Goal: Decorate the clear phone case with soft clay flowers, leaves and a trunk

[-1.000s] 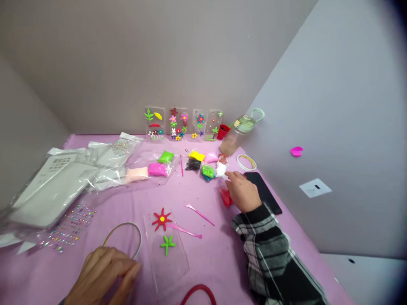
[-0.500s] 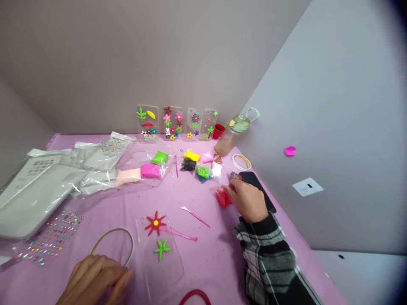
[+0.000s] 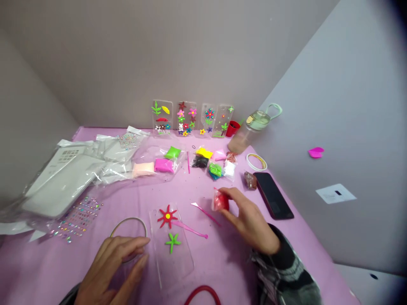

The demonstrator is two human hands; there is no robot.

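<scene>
Between the thumb and fingers of my right hand point(image 3: 251, 220) is a small clear packet of red clay point(image 3: 220, 201), held above the table. My left hand point(image 3: 114, 267) has its thumb and fingers apart with nothing in them, over the near side of a thin ring point(image 3: 129, 219). Just right of it lies a transparent phone case point(image 3: 173, 269) bearing a red clay flower point(image 3: 167, 216) with a yellow centre and a green star-shaped clay piece point(image 3: 173, 242). One pink modelling tool point(image 3: 192, 231) touches the case; another point(image 3: 206, 214) lies close to the held packet.
Decorated cases point(image 3: 163, 118) stand along the back wall beside a red pot point(image 3: 233, 128) and a bottle point(image 3: 249, 131). Several clay packets point(image 3: 203, 152) lie mid-table. Bagged cases point(image 3: 63, 182) and gem stickers point(image 3: 78, 220) are left; a phone point(image 3: 274, 197) and brown packet point(image 3: 250, 181), right.
My right hand has picked up the red clay packet and brought it nearer, away from the brown packet. My left hand has come further into view, fingers spread. The view has shifted slightly.
</scene>
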